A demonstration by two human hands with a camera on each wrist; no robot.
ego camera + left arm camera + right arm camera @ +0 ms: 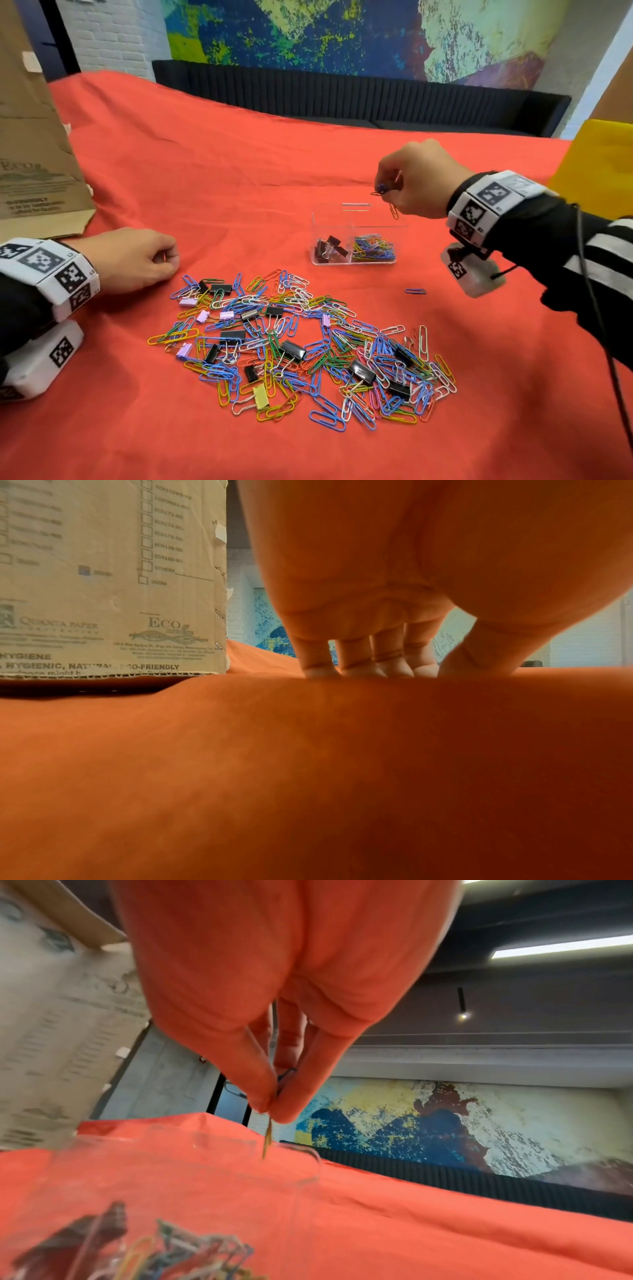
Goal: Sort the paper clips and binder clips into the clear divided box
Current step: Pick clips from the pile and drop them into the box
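A red cloth (239, 164) covers the bench, creased in soft folds. At the cloth's far left edge stands a brown cardboard box (30, 137), printed with "ECO" and a column of checkboxes. Beyond the cloth's far edge runs a dark ribbed sofa (359, 99), and above the sofa hangs a mural (342, 34) of blue, green and yellow.

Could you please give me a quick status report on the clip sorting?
Right hand pinches paper clips above the clear divided box. Left hand rests on the red cloth, holding nothing. Mixed pile unsorted. Nothing in the way.
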